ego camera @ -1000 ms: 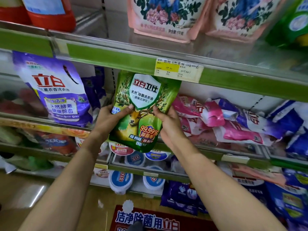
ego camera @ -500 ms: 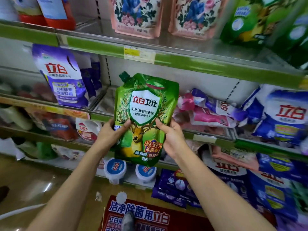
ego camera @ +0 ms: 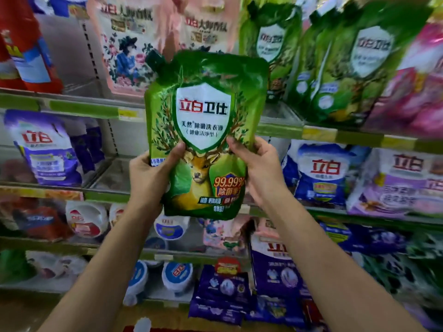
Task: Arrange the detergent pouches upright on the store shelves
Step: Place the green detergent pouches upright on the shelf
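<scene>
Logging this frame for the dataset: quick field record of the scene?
held item: green deer pouch, upright, spout top left
left hand: grips lower left edge
right hand: grips lower right edge
matching stock: green pouches, upper shelf, right
upper shelf: pouch in front of it, not set down
image: motion-blurred

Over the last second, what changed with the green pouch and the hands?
The green deer pouch was lifted from the middle shelf level toward the upper shelf, where matching green pouches stand; the view tilted up with it. Unchanged: left hand and right hand grip its lower sides, and it stays upright, print facing the camera.
</scene>
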